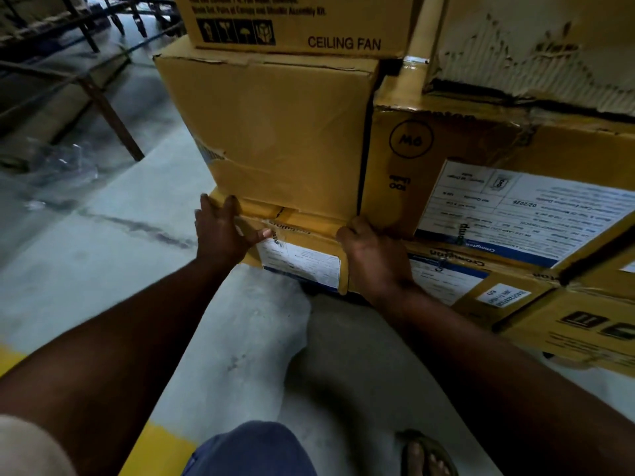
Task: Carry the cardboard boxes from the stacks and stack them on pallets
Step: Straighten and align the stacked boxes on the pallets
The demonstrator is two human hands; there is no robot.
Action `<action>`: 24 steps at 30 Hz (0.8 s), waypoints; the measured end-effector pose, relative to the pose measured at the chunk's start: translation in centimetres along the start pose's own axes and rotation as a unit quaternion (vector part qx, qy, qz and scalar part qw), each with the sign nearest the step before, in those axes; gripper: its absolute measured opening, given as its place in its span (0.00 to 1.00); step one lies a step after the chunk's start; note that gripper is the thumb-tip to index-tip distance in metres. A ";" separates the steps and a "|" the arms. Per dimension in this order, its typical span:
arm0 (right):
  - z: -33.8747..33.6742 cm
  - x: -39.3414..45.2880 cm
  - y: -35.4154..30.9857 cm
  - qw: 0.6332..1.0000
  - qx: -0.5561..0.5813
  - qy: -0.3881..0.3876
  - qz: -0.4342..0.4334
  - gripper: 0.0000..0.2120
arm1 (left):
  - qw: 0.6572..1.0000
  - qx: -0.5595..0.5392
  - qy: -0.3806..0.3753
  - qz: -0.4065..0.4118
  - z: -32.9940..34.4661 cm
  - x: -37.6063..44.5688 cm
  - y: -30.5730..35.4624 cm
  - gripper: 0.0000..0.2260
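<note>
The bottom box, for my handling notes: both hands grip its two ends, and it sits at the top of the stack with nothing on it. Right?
Not quite. The head view shows both the left hand and right hand gripping the bottom box, but it lies low in the stack, with a larger box and the ceiling fan box on it.

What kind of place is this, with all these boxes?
Probably a warehouse or storeroom. Stacked cardboard boxes carry shipping labels, one is printed CEILING FAN, and the concrete floor has a yellow painted line.
</note>
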State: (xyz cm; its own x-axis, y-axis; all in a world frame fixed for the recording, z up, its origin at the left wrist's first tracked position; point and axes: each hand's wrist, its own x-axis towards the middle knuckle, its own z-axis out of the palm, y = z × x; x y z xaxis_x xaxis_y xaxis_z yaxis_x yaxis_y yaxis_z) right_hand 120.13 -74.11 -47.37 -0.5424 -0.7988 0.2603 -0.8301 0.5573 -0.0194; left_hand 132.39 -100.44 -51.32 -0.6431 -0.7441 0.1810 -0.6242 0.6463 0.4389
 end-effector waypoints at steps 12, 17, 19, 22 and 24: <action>2.0 -0.7 3.1 0.994 0.046 0.084 -0.061 0.11 | 0.913 0.003 0.014 0.408 3.6 -5.0 9.6 0.18; 2.8 -4.0 6.5 0.988 0.068 0.139 -0.004 0.18 | 0.921 -0.051 0.018 0.386 5.2 -5.7 11.2 0.16; 2.7 -4.2 6.8 0.988 0.056 0.146 0.001 0.19 | 0.929 -0.077 -0.005 0.362 5.2 -5.4 11.0 0.15; 2.5 -3.6 6.4 0.986 0.065 0.150 -0.004 0.12 | 0.938 -0.096 -0.044 0.330 4.8 -4.5 11.1 0.14; 2.6 -3.3 6.2 0.985 0.079 0.156 -0.004 0.08 | 0.939 -0.098 -0.044 0.328 4.5 -4.3 11.4 0.13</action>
State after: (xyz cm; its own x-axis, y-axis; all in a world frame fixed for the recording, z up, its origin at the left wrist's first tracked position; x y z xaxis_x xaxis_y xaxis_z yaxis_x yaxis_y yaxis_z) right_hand 116.40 -68.58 -50.91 -0.4904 -0.6800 0.5450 -0.8571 0.4897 -0.1602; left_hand 126.03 -89.16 -51.11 -0.9002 -0.1746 0.3990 0.0065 0.9107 0.4130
